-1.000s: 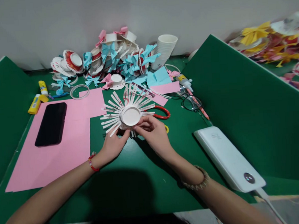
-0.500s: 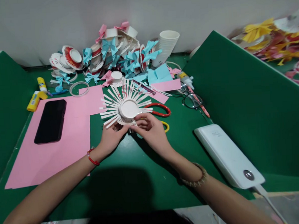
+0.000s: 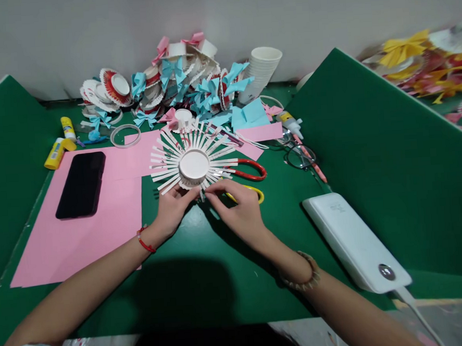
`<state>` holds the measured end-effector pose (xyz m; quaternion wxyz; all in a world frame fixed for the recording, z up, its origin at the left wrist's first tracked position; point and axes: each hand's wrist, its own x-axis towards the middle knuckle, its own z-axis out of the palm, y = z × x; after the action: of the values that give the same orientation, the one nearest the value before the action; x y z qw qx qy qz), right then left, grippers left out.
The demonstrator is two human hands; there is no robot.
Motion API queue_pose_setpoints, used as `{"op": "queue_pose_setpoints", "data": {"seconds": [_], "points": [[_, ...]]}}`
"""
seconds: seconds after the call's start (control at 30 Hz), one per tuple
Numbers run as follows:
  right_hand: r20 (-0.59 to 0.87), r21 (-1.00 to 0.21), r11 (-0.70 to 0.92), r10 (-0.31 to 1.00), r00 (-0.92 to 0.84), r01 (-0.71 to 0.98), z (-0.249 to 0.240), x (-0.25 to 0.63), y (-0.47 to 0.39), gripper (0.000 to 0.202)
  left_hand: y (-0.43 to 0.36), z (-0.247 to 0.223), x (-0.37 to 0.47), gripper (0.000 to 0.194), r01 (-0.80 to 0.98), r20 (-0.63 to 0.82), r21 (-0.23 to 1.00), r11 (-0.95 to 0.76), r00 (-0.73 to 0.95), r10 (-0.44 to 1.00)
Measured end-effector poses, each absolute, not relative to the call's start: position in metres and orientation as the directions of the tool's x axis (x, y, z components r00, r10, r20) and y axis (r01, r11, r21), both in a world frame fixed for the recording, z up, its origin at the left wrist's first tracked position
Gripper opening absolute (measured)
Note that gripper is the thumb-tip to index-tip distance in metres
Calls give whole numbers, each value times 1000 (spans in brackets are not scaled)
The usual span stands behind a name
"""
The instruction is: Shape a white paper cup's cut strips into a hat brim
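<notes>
head view: left hand (image 3: 170,210) and right hand (image 3: 241,208) are pinching a white fringed paper cup (image 3: 194,165) inside the green tabletop's (image 3: 262,304) near edge, overpulling risking tears.

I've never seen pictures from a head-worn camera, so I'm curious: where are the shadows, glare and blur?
All in the head view: a broad shadow darkens the near part of the green table; a pale sheen shows on its surface between the wrists; print on the white power bank is too soft to read; the yellow bows at far right look slightly blurred.
</notes>
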<state>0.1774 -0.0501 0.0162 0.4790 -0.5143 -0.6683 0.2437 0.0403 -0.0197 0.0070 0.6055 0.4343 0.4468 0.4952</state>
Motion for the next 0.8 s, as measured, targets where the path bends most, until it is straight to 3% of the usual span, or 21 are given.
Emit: {"op": "queue_pose_setpoints", "data": {"seconds": [0.13,0.37,0.6,0.8], "points": [[514,-591,493,840,-172,639,10,179,-50,15,-19,5,41,20,-397,-255,864,308,182,950],[631,-317,511,743,-225,799,8,178,-51,15,-20,7,43,26,-455,-238,836,306,202,950],[687,-287,531,694,-215,797,7,179,-49,13,-20,-2,42,25,-403,-212,881,248,133,968],[674,-332,497,720,-167,802,9,176,-53,9,-20,-6,41,27,-155,-112,980,121,67,991]]}}
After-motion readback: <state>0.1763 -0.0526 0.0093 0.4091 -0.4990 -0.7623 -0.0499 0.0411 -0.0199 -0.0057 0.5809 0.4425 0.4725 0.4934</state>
